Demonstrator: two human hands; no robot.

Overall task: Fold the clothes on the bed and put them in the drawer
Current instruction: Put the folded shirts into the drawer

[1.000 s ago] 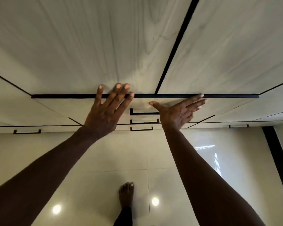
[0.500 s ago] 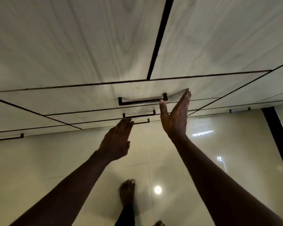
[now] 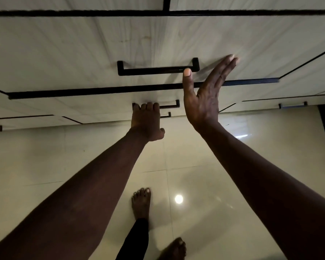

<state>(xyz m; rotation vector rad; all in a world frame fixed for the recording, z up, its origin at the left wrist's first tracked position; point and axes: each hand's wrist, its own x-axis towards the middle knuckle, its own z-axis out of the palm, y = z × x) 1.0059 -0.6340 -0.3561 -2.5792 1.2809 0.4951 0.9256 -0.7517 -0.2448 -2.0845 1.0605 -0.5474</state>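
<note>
Stands barefoot on a glossy pale tiled floor (image 3: pixel 64 156), facing a bank of pale wood-grain drawers. Grips the lower handle (image 3: pixel 170 106), a short black bar on the second drawer (image 3: pixel 101 105), with the left hand (image 3: pixel 146 121): fingers (image 3: pixel 150 106) curled over the bar's left end, thumb tucked underneath. Holds the right hand (image 3: pixel 203 102) flat and upright, fingers (image 3: pixel 230 61) straight and pressed together, tips laid against the front of the top drawer (image 3: pixel 83 49), just right of the upper handle (image 3: pixel 154 70). Rests the thumb tip at that bar's right end; cannot tell whether touching. Grasps nothing with the right. Plants one foot (image 3: pixel 141 203) forward between the arms, beside a round light glare (image 3: pixel 178 198) on the tile, and the second foot (image 3: pixel 174 248) further back.
</note>
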